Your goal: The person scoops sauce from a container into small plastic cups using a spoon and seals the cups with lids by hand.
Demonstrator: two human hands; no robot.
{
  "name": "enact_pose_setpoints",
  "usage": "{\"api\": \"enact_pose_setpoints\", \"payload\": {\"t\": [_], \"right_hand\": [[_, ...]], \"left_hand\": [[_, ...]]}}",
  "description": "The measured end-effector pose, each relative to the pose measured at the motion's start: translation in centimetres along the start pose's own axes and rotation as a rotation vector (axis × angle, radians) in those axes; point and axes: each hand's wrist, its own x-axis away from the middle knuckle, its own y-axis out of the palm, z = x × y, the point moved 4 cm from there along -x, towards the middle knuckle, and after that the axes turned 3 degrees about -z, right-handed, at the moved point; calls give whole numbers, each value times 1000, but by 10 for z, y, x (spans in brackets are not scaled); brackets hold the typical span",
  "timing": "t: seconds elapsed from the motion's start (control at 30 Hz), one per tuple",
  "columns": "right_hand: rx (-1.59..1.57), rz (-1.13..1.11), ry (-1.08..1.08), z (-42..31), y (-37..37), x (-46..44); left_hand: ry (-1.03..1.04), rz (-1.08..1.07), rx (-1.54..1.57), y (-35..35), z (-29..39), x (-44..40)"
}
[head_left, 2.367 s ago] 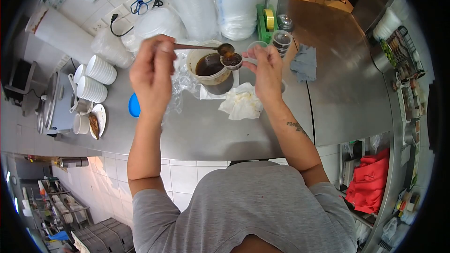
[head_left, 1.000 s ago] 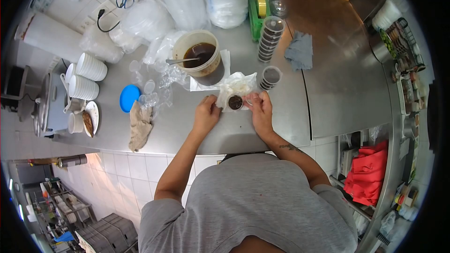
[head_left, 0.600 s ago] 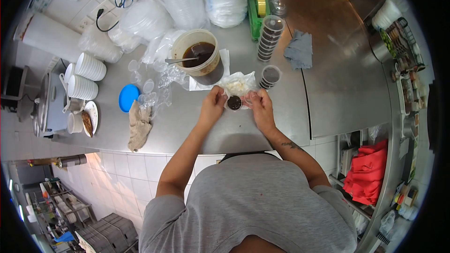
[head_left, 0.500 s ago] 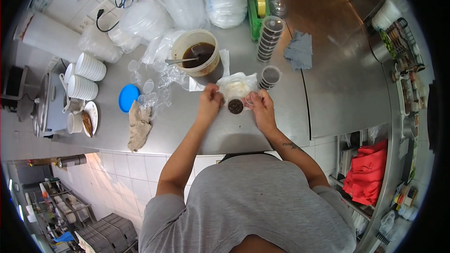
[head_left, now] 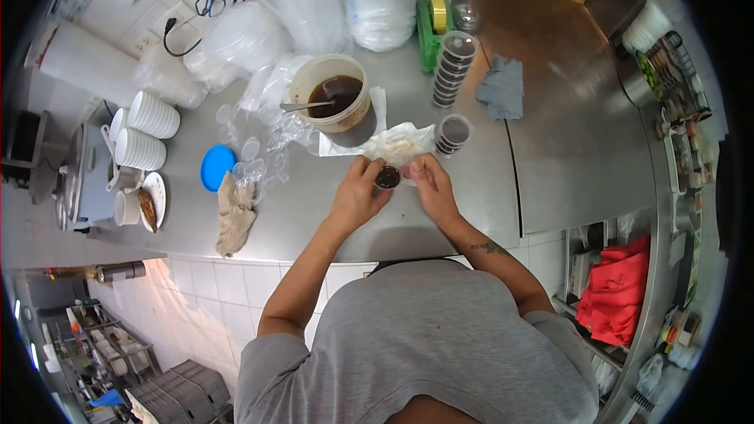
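A small plastic cup (head_left: 388, 178) of dark sauce is on the steel counter in front of me. My left hand (head_left: 358, 196) is closed around its left side, fingers at the rim. Just right of the cup, my right hand (head_left: 433, 190) pinches a clear plastic lid (head_left: 408, 176), partly hidden by the fingers. A crumpled white paper towel (head_left: 402, 140) lies behind both hands. Beyond it stands a large tub (head_left: 351, 119) of dark liquid, a metal spoon (head_left: 305, 105) resting in it. Filled, lidded cups form a short stack (head_left: 453, 133) and a tall stack (head_left: 453, 71) to the right.
Loose clear lids (head_left: 250, 149), a blue lid (head_left: 217, 168) and a beige cloth (head_left: 236, 216) lie to the left. White bowls (head_left: 141, 148) are stacked farther left. A green tape dispenser (head_left: 428, 39) and a grey cloth (head_left: 500, 86) sit at the back right.
My left hand has moved right and taken hold of the cup, which sat untouched by it before. My right hand has brought the lid closer to the cup, slightly left and down.
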Motion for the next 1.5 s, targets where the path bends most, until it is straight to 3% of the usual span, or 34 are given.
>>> {"api": "enact_pose_setpoints", "payload": {"t": [0.17,0.27,0.37,0.47,0.57,0.67,0.8,0.9,1.0,1.1,1.17,1.23,1.3,1.4,1.5], "right_hand": [[253,57,24,29,-2,-8],[545,71,-186,-2,18,-9],[642,59,-217,-3,23,-9],[682,51,-241,-2,23,-8],[828,62,-294,-7,27,-7],[945,77,-391,-7,29,-8],[1186,51,-404,-6,41,-8],[1208,56,-347,4,39,-10],[1093,-56,-303,-7,34,-8],[943,-9,-346,-40,36,-2],[881,84,-343,-76,28,0],[775,159,-251,-100,7,-5],[774,266,-351,-121,-17,-14],[843,367,-259,-126,-55,-27],[812,356,-167,-108,-72,-36]], "left_hand": [[-50,26,54,6,-11,4],[-159,-21,175,9,-15,7],[-301,-79,360,13,-24,12],[-598,-210,734,11,-32,11],[-769,-127,777,16,-34,2],[-777,-234,753,22,-46,-7],[-778,-353,533,18,-42,-20],[-507,-99,285,29,-47,-10],[-469,-130,304,14,-24,6],[-429,8,300,-11,-61,18],[-346,355,65,-79,-88,22],[-353,349,-557,-138,-129,27],[-722,190,-653,-166,-146,38],[-910,154,-559,-178,-185,50],[-706,183,-481,-168,-200,55]]}}
